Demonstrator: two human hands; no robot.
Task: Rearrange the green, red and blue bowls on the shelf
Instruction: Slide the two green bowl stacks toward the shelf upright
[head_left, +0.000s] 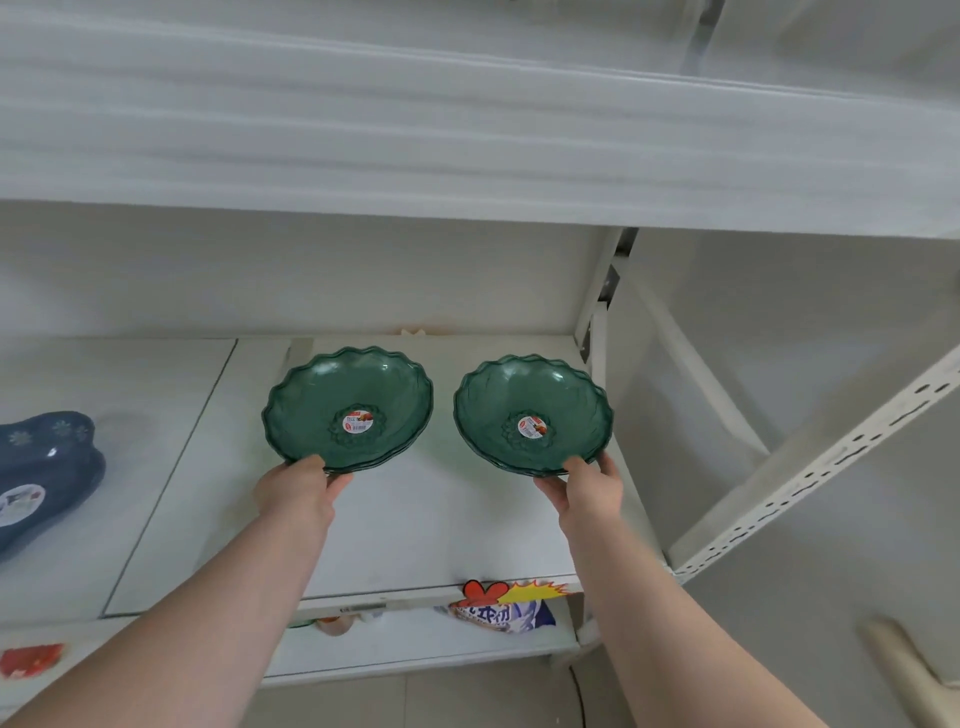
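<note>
Our left hand (298, 486) pinches the near rim of the left green bowl (347, 408), thumb on top; our right hand (589, 486) grips the near rim of the right green bowl (532, 413) the same way. Each bowl lies directly ahead of its hand, toward the shelf's back wall, and looks like a stack of a few. Both sit side by side toward the right end of the shelf (405, 525), apart. A blue bowl (41, 467) rests at the left edge, nearer our left hand.

A colourful paper tag (511, 592) hangs beside a packet (501, 618).
</note>
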